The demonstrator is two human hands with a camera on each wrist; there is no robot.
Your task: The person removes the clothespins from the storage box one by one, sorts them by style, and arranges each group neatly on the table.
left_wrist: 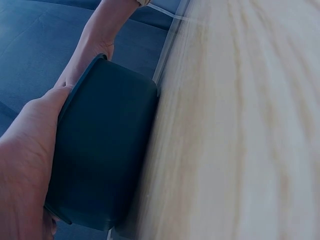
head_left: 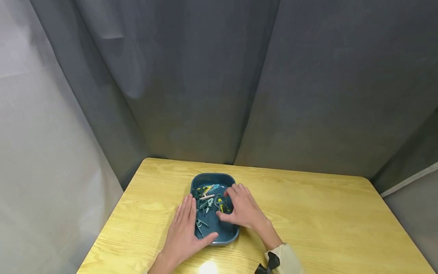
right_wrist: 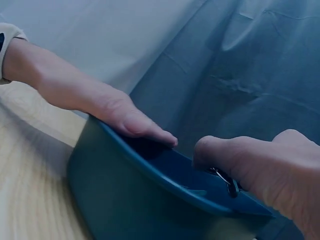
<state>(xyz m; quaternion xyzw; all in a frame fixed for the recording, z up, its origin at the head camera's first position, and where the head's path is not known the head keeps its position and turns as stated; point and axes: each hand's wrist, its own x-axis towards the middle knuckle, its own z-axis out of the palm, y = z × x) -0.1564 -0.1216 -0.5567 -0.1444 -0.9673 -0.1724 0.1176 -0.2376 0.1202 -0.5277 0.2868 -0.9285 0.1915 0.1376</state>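
Observation:
My left hand rests along the near left rim of a dark blue-green plastic bin, fingers straight and thumb over the near corner. In the left wrist view that hand lies against the bin's edge. My right hand reaches over the right side with bent fingers and thumb apart. Dark green and yellow spring clips show between them; whether they are gripped I cannot tell. In the right wrist view a dark clip with a metal ring shows beneath the right hand. More clips lie in the bin.
The bin stands on a light wooden table, near its front left part. Grey curtains hang behind the table's back edge, and a pale cloth hangs at the left. A black strap circles the right wrist.

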